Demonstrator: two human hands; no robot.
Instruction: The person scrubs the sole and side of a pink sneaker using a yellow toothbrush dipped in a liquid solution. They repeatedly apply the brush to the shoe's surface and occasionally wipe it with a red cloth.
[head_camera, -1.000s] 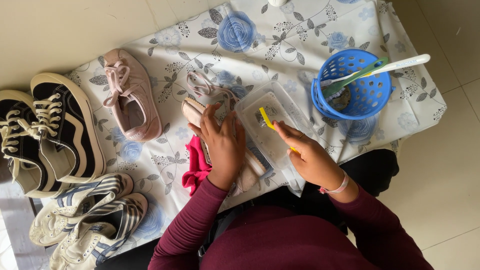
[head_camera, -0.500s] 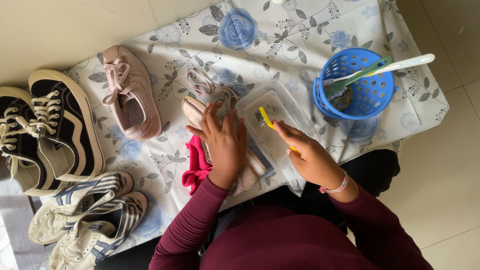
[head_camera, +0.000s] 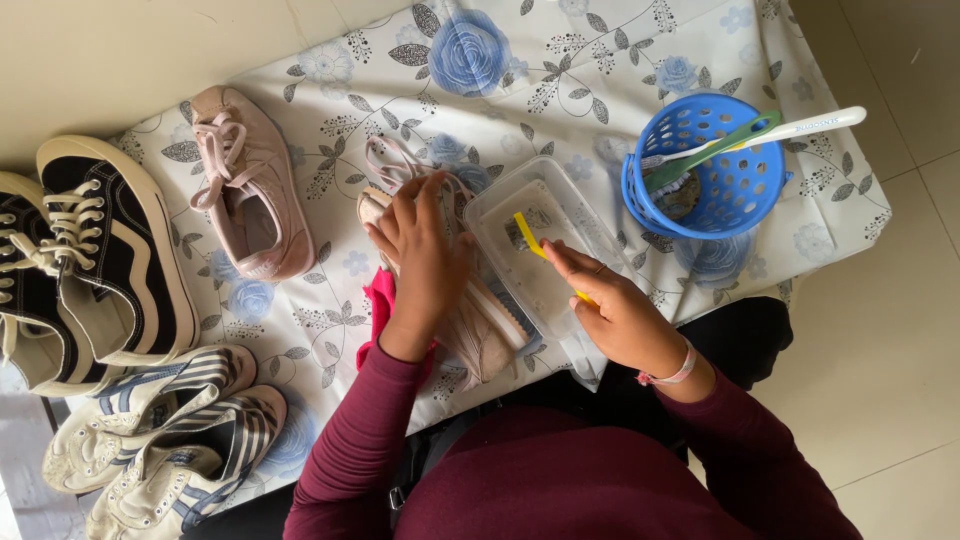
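Home floor: tiles (head_camera: 880, 330), floral cloth (head_camera: 560, 90), family shoes (head_camera: 120, 260).

— Lighting? 
— Bright, even daylight; soft shadows under the shoes (head_camera: 120, 260) at the cloth's (head_camera: 560, 70) left edge.
— Sharpness? 
— Sharp throughout; no glare; slight wide-angle stretch at the corners

no packages, labels, signs or screens in view

only a clear plastic container (head_camera: 545, 245) stands open on the floral cloth (head_camera: 560, 60); rectangular, see-through, unlabelled.
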